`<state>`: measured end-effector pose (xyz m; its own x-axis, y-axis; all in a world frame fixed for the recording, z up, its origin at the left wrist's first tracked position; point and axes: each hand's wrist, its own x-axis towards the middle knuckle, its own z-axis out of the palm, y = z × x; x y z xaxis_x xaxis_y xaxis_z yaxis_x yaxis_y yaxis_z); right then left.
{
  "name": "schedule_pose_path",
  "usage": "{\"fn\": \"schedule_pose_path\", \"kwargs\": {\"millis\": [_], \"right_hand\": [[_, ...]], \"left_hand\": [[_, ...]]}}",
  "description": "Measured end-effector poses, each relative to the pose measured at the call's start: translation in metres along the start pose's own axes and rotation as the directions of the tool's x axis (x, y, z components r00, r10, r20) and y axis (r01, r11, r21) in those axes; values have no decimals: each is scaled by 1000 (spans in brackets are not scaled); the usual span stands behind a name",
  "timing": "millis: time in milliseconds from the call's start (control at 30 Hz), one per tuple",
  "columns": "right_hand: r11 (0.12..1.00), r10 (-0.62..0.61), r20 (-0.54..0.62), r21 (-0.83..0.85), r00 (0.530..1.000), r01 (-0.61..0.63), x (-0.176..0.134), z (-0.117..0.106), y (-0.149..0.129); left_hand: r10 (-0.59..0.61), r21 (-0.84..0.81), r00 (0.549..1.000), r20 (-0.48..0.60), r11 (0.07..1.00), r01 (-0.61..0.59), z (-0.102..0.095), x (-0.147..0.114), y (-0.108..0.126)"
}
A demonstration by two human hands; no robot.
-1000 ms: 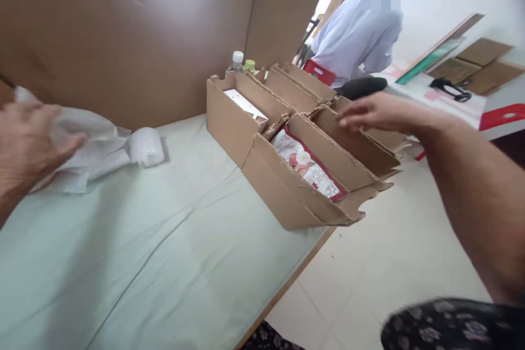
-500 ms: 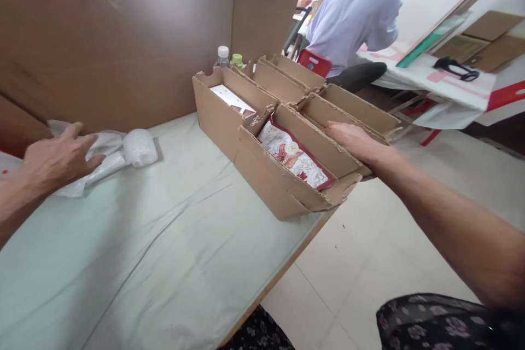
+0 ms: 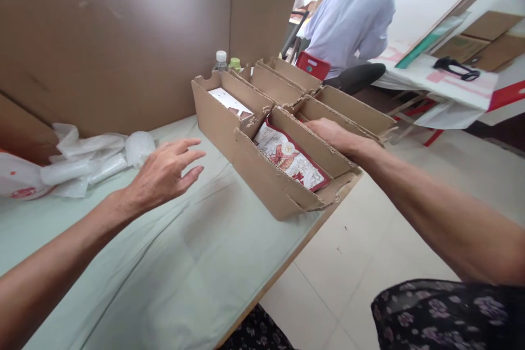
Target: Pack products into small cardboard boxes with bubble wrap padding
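My left hand (image 3: 166,172) hovers over the pale green cloth, fingers spread and nothing in them. It is left of the cardboard bins (image 3: 258,169) and near a roll of bubble wrap (image 3: 139,147). My right hand (image 3: 328,134) reaches into the second bin of the near row, its fingers hidden behind the cardboard divider. In the nearest bin lies a white and red patterned packet (image 3: 289,156) with a dark red edge. A white box (image 3: 229,103) sits in the bin behind it.
White plastic packaging (image 3: 88,147) and a white bag with red print (image 3: 20,178) lie at the left. Two capped bottles (image 3: 220,61) stand behind the bins. A tall cardboard panel (image 3: 143,38) borders the table. Beyond, a person (image 3: 348,27) sits on a red chair (image 3: 313,65).
My left hand has moved right, away from the plastic packaging and towards the bins. My right hand has shifted slightly left and stays in its bin.
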<state>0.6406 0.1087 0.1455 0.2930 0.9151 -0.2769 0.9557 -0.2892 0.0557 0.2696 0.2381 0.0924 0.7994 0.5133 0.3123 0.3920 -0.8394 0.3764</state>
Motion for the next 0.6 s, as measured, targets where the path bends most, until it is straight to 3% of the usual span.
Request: {"fn": "schedule_pose_path", "kwargs": {"millis": [67, 100, 133, 200, 233, 267, 300, 367, 433, 500, 533, 567, 600], "right_hand": [[991, 90, -265, 122, 960, -59, -17, -16, 6], [976, 155, -436, 207, 886, -68, -28, -25, 8], [958, 215, -591, 284, 777, -49, -40, -34, 6], [939, 231, -777, 336, 586, 76, -64, -51, -9], [934, 182, -830, 314, 528, 171, -73, -57, -22], [920, 103, -861, 273, 499, 282, -79, -61, -39], [883, -11, -862, 229, 507, 410, -82, -64, -56], [728, -256, -787, 226, 562, 648, -80, -66, -84], [581, -353, -709, 345, 610, 737, -70, -65, -89], [548, -227, -737, 443, 636, 710, -57, -64, -68], [560, -124, -765, 472, 632, 681, -51, -62, -51], [578, -43, -781, 489, 623, 653, -44, -58, -31], [594, 7, -784, 502, 620, 629, -37, -52, -11]], "left_hand": [[-17, -122, 1000, -19, 992, 14, -5, -2, 20], [-19, -183, 999, -42, 983, 12, -8, -1, 30], [-24, -249, 997, -73, 969, 5, -10, 1, 41], [-52, -421, 987, -151, 907, -17, -11, 12, 62], [-77, -529, 979, -188, 848, -34, -9, 20, 72], [-107, -640, 971, -213, 766, -56, -6, 29, 82], [-137, -740, 965, -226, 668, -78, -1, 37, 91], [-185, -872, 959, -216, 479, -104, 8, 49, 102], [-232, -922, 956, -178, 378, -80, 11, 50, 97], [-337, -922, 927, -166, 388, -24, 3, 37, 68], [-416, -901, 889, -189, 434, 12, -5, 27, 45], [-509, -859, 826, -241, 508, 62, -15, 15, 17], [-593, -778, 727, -347, 615, 130, -26, 1, -13]]}}
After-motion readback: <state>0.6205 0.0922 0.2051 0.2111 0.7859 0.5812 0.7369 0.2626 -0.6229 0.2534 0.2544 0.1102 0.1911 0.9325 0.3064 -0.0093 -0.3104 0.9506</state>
